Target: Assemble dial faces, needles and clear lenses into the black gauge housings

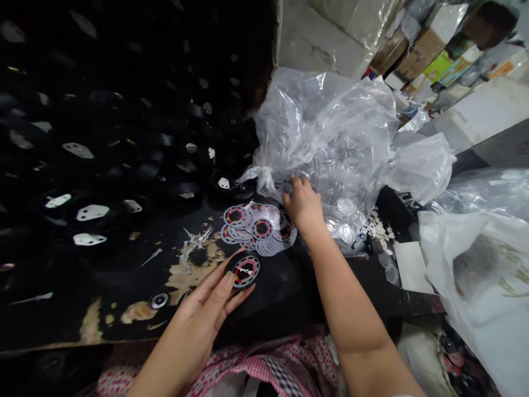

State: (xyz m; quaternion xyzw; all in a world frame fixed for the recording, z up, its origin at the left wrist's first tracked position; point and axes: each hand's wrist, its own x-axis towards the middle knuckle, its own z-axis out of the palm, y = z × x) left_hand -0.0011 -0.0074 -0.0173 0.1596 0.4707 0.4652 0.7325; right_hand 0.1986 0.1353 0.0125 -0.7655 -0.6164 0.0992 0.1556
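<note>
While the left hand point(212, 295) holds a round black gauge point(244, 271) near the table's front edge, the right hand point(305, 207) reaches farther out, to the near left side of a clear plastic bag point(322, 105). Round clear covers point(345, 208) lie in and under that bag, beyond the gauge and to its right, so the right hand is much the nearer to them. Its fingers are partly curled, and I cannot tell whether they have hold of anything. The left thumb rests at the gauge's rim with the fingers wrapped underneath, gripping it face up and slightly tilted. Being round, the gauge has no long axis; its white needle runs roughly sideways across the face. Overlapping printed dials point(262, 228) spread on the black table point(285, 292) between the two hands, with loose white needles point(194, 248) to their left.
</note>
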